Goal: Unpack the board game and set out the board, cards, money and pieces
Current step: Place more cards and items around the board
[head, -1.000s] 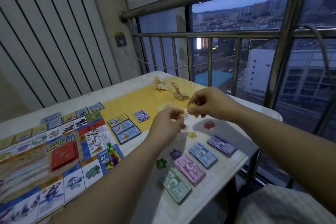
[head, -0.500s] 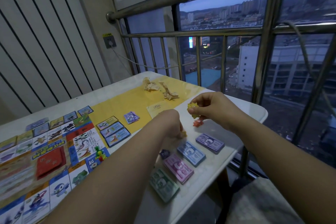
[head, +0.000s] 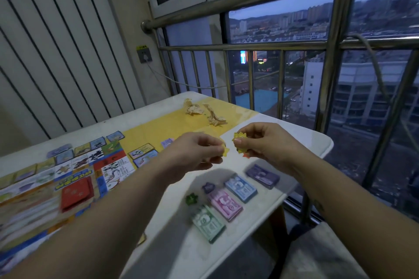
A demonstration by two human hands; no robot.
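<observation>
L hand (head: 195, 152), R hand (head: 260, 142) pinching yellow pieces (head: 239, 137) (nr table (head: 306, 140) edge)

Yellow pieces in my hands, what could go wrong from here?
1. Your left hand pinches one small yellow piece with just the fingertips, and your right hand holds a yellow cluster. Either could slip and bounce off the table.
2. The purple money stack lies near the table's edge, right beside your right forearm. Lowering that arm might knock it off.
</observation>
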